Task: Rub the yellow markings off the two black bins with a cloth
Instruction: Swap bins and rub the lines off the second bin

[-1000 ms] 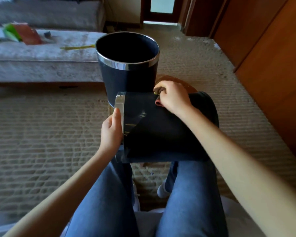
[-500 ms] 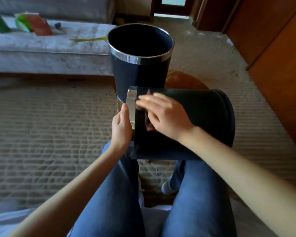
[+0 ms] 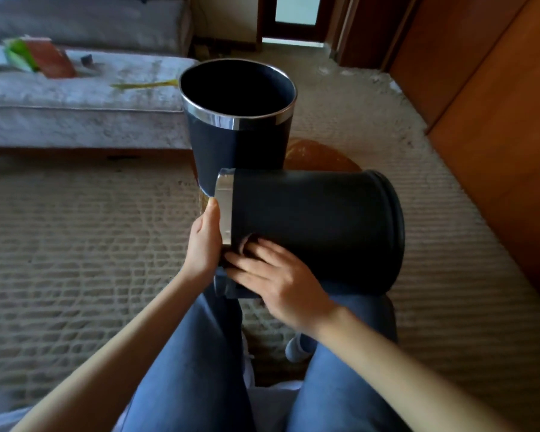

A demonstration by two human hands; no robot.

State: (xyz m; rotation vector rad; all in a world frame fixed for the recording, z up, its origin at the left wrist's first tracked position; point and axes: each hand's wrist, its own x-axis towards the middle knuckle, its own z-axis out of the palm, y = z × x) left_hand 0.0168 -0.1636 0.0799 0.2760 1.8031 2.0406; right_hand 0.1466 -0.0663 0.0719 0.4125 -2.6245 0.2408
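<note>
1. The lying bin (image 3: 318,226) rests sideways across the person's knees. The left hand (image 3: 203,244) has a grip on its chrome band (image 3: 225,210), thumb laid along it, fingers hidden.
2. The right hand (image 3: 278,282) presses flat on the wall, fingers spread; I cannot make out any cloth under it.
3. I'd use short, firm strokes, turning the smooth, matte, tapered wall.
4. The upright bin (image 3: 237,145) stands just behind.
</note>
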